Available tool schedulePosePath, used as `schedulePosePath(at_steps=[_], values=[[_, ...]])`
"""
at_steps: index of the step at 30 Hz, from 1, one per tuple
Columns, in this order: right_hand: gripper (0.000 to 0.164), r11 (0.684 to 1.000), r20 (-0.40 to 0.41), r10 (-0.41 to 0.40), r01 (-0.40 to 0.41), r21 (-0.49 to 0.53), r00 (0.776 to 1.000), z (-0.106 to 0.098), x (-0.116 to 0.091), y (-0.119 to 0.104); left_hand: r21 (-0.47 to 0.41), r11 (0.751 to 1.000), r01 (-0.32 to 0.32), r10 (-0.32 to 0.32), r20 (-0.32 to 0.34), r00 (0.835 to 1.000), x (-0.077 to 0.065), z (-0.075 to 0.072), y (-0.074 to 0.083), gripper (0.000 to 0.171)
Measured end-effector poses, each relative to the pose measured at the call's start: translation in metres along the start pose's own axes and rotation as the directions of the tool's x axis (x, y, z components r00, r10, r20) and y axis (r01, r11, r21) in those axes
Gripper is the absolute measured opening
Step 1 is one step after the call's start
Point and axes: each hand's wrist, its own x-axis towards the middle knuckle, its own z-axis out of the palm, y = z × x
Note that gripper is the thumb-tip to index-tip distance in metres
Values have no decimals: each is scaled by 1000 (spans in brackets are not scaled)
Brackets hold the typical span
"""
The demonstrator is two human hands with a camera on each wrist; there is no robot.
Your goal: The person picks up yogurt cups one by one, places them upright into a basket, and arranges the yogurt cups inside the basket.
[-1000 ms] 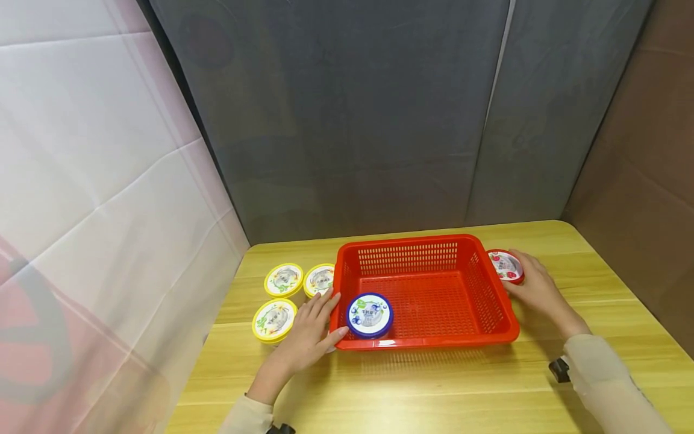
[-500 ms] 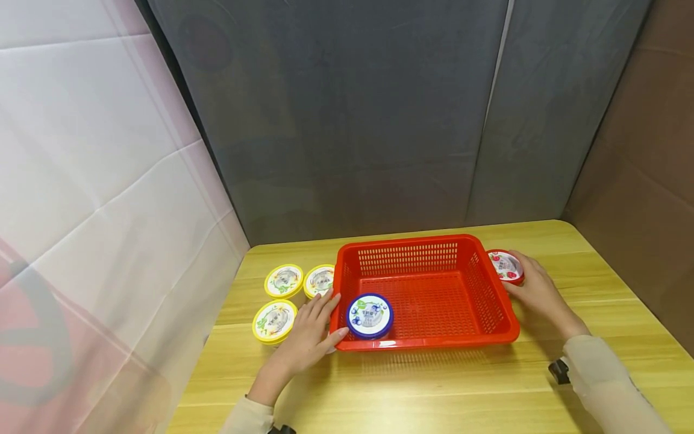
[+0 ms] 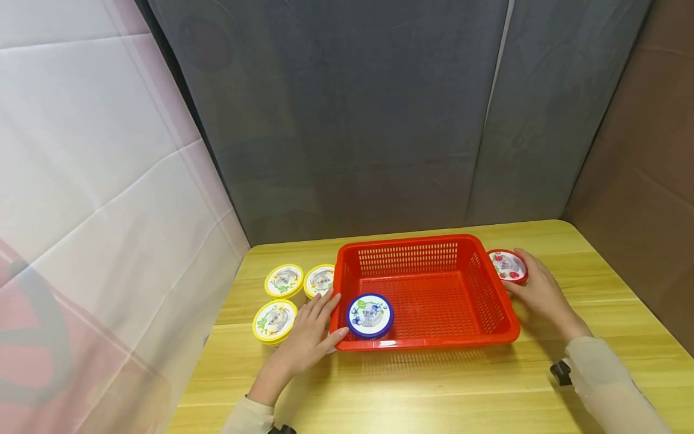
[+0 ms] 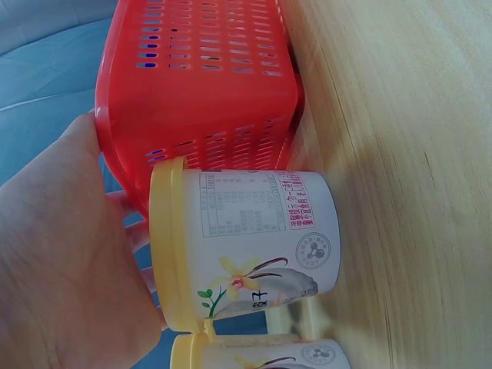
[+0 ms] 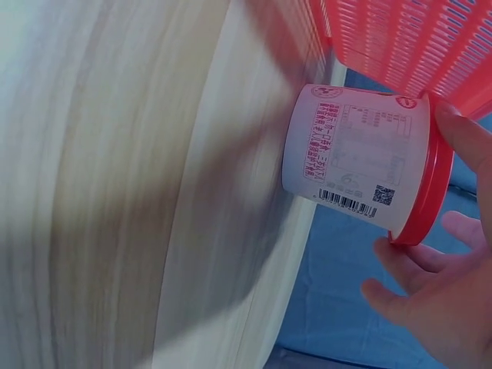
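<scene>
A red plastic basket [image 3: 412, 301] stands on the table with a blue-lidded tub [image 3: 370, 315] inside its front left corner. My left hand [image 3: 305, 335] rests at that corner, fairly straight fingers on the left rim and thumb at the front rim. Just beyond its palm, a yellow-lidded tub [image 4: 254, 246] stands against the basket's outside in the left wrist view. Right of the basket, my right hand [image 3: 539, 295] pinches a red-lidded tub [image 3: 508, 266] by its lid, thumb on one side and fingers on the other. The tub [image 5: 357, 154] stands upright, its base on or very near the wood.
Several yellow-lidded tubs [image 3: 284, 281] cluster left of the basket, partly hidden by the left hand. The wooden table [image 3: 423, 398] ends at a grey partition [image 3: 347, 132] behind. A white printed sheet [image 3: 108, 169] borders the left, a brown panel [image 3: 645, 169] the right.
My right hand and the red-lidded tub have shifted slightly to the right, away from the basket. The left hand and the basket have stayed in place.
</scene>
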Motion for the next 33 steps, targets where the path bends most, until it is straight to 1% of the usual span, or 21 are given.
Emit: schedulePosePath(at_steps=[15, 23, 33], values=[[91, 1000, -56, -22, 22, -4, 998, -5, -4, 2, 0, 1000, -4, 4, 3, 1000, 0, -1, 1, 75], [91, 999, -93, -33, 33, -7, 995, -12, -4, 3, 0, 1000, -3, 3, 2, 1000, 0, 0, 0, 76], [90, 1000, -96, -19, 16, -24, 995, -23, -5, 0, -6, 1000, 8, -8, 9, 1000, 0, 0, 0, 76]])
